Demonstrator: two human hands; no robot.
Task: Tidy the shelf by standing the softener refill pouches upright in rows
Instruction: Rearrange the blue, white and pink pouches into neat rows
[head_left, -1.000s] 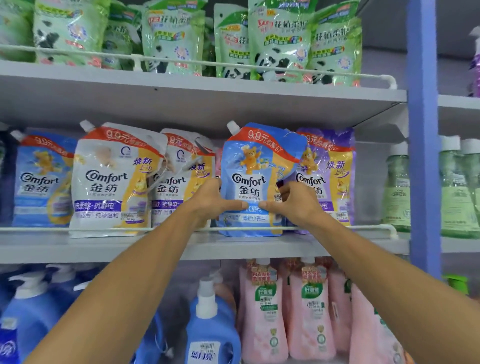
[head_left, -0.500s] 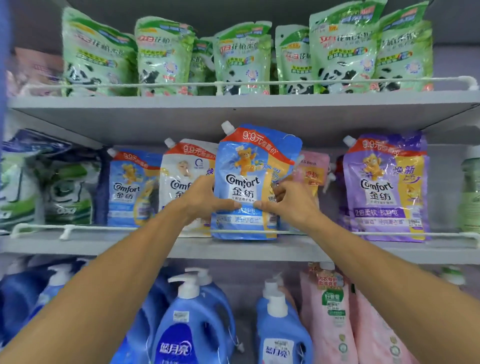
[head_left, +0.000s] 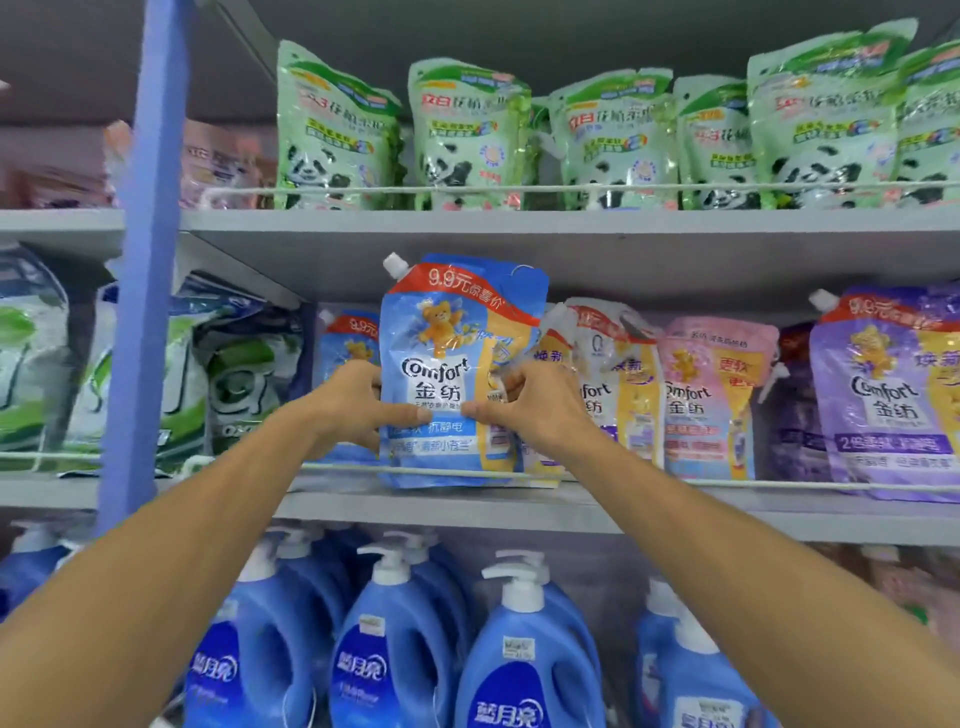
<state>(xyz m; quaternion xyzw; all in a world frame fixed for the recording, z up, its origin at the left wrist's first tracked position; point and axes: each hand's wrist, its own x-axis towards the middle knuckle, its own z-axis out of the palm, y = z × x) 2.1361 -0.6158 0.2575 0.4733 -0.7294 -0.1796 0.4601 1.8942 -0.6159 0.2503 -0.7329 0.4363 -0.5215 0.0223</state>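
Both hands clasp the blue Comfort pouch (head_left: 457, 374) upright at the front of the middle shelf (head_left: 675, 506), the left hand (head_left: 353, 405) on its left edge and the right hand (head_left: 530, 410) on its right, thumbs nearly meeting across the label. It hides most of a second blue pouch (head_left: 348, 343) behind and the left part of the white-and-yellow pouch (head_left: 597, 374) beside it. The purple pouch (head_left: 893, 395) is cut off at the right edge, and the green panda pouches (head_left: 467, 135) above are blurred.
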